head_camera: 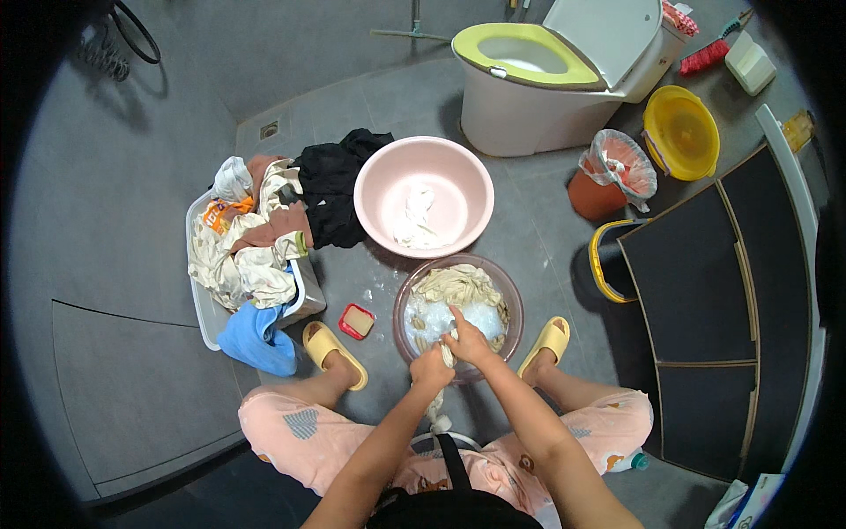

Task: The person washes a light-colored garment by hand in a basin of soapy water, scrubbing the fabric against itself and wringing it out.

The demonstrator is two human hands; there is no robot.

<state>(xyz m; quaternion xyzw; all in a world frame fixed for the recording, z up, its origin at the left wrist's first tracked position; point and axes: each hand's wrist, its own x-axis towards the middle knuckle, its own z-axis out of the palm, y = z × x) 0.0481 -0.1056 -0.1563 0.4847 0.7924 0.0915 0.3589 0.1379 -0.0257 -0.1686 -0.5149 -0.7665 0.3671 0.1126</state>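
My left hand (433,368) and my right hand (468,338) are both closed around a whitish cloth (436,408), twisted like a rope. Its loose end hangs down towards my lap. Both hands are over the near edge of a translucent brownish basin (517,311). Sudsy water (489,319) lies in this basin, along with a soaked cream cloth (456,284) bunched at the far side. Just beyond stands a pale pink basin (462,172), where a wrung white cloth (418,215) rests on the bottom.
On the left a white plastic bin (199,317) overflows with clothes (264,258); black garments (334,185) and a blue cloth (258,337) spill out. A soap bar (357,322) sits in a red dish. Rightward are a lined trash bin (598,195), a yellow bucket (684,132), a toilet (529,119) and a dark cabinet (694,284).
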